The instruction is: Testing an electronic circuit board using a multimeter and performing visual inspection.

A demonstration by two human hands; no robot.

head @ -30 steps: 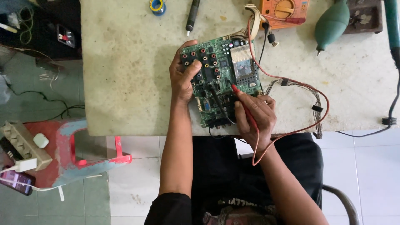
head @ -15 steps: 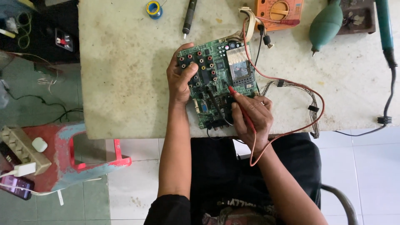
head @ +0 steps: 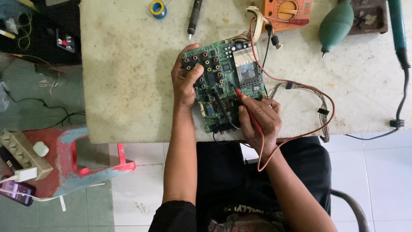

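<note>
Since the earlier frames little has shifted: both hands stay on the green circuit board [head: 223, 81] in the upper middle of the frame, and the probes remain on its lower half.

Nearest, at lower centre, the right hand [head: 259, 122] is closed around a red probe [head: 248, 109] and a black probe [head: 221, 107], their tips touching the board. Just left of it, the left hand [head: 183, 81] clamps the board's left edge, thumb over a cluster of round coloured sockets.

This board lies flat near the table's front edge, crowded with components, a silver heat sink at its upper right and a flat ribbon cable leaving its top. A red lead [head: 300, 86] loops from the probe toward an orange multimeter [head: 289, 10] at the top edge.

Farther up lie a black pen-shaped tool [head: 194, 17], a solder spool [head: 157, 7], a green rubber blower [head: 336, 25] and a teal soldering iron [head: 397, 30].

Underneath, the table [head: 128, 77] is pale, stained and speckled. At lower left, on a green tiled floor, a worn red stool [head: 68, 159] carries a power strip [head: 19, 152] and a phone [head: 17, 191].
</note>
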